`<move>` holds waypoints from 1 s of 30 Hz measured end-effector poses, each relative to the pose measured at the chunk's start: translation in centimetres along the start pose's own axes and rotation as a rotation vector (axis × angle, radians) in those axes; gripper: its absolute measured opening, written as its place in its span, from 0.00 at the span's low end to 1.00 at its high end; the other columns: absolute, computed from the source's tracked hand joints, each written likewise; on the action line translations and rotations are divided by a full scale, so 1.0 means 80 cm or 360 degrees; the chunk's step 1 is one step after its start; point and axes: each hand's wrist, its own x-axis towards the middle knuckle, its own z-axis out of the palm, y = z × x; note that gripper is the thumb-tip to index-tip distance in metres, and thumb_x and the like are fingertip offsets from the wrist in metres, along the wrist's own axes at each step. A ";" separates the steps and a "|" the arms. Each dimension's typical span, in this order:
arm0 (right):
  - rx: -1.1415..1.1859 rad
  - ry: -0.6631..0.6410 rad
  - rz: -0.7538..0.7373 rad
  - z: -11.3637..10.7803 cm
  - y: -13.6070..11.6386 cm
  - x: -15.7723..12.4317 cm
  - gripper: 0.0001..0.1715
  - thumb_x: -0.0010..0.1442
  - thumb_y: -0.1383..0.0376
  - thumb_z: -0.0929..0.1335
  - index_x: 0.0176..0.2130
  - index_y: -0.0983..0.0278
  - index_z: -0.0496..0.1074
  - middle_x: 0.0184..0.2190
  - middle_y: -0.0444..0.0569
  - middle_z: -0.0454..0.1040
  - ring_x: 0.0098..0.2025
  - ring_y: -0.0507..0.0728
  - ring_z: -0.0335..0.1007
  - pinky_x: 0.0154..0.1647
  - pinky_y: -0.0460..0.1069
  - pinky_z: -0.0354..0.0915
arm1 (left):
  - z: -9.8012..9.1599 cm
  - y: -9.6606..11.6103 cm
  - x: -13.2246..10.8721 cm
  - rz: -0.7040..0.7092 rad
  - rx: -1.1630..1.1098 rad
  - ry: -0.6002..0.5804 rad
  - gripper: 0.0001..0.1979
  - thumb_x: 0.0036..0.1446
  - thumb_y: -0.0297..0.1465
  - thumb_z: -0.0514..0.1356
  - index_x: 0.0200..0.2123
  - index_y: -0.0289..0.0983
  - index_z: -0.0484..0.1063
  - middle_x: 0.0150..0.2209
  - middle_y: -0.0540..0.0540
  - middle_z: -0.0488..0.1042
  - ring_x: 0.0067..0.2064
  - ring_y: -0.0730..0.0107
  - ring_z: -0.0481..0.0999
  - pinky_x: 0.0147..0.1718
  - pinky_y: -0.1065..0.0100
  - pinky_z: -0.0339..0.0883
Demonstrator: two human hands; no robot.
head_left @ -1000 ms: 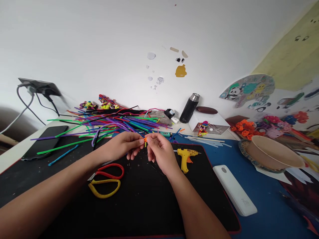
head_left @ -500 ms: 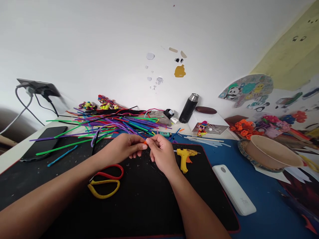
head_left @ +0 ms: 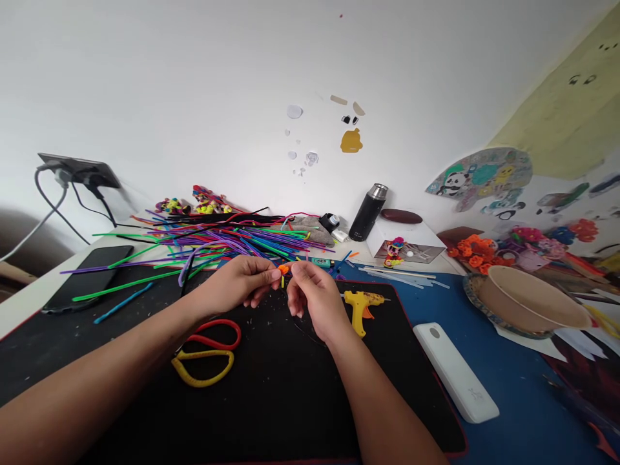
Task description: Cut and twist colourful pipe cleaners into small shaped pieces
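A small, curled piece of orange pipe cleaner is held over the black mat. My left hand pinches it from the left between thumb and forefinger. On the other side my right hand has its thumb and fingers closed at the orange piece's right end; the exact contact is partly hidden. Scissors with red and yellow handles lie below my left wrist. Just right of my right hand is a yellow glue gun.
Many coloured pipe cleaners are heaped behind my hands. A phone lies left. To the right are a white power bank, glue sticks and a bowl. A black flask stands at the back.
My hands have drawn slightly apart, so more of the orange pipe cleaner shows between them. The view has shifted a little; the things on the table lie as before.
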 end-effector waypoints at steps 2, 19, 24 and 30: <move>0.0044 -0.0030 0.0018 0.000 -0.001 0.000 0.26 0.63 0.44 0.73 0.43 0.63 0.74 0.20 0.39 0.71 0.15 0.49 0.63 0.15 0.44 0.54 | 0.001 -0.002 0.000 -0.0033 -0.0087 -0.0016 0.27 0.61 0.56 0.62 0.31 0.36 0.74 0.16 0.53 0.66 0.17 0.74 0.63 0.18 0.72 0.58; 0.0174 0.0207 -0.0001 0.000 -0.001 0.003 0.25 0.55 0.48 0.78 0.31 0.62 0.69 0.15 0.33 0.60 0.13 0.45 0.52 0.13 0.43 0.45 | 0.016 -0.003 -0.002 0.0047 -0.0189 -0.0166 0.29 0.62 0.57 0.61 0.28 0.35 0.72 0.24 0.48 0.73 0.24 0.71 0.73 0.22 0.72 0.64; 0.0107 0.0268 -0.0060 0.001 0.002 0.004 0.24 0.56 0.49 0.78 0.31 0.62 0.68 0.14 0.32 0.58 0.12 0.46 0.52 0.14 0.43 0.43 | 0.018 0.005 -0.012 0.0348 0.0701 0.0095 0.22 0.71 0.46 0.56 0.30 0.37 0.73 0.25 0.50 0.75 0.25 0.72 0.72 0.26 0.71 0.59; 0.0012 0.0276 -0.0092 0.003 0.002 0.002 0.23 0.58 0.49 0.76 0.31 0.62 0.68 0.14 0.32 0.57 0.12 0.46 0.52 0.15 0.44 0.43 | 0.020 -0.003 -0.011 0.0614 0.1182 0.0234 0.21 0.74 0.39 0.52 0.29 0.38 0.71 0.24 0.49 0.76 0.24 0.71 0.71 0.27 0.70 0.56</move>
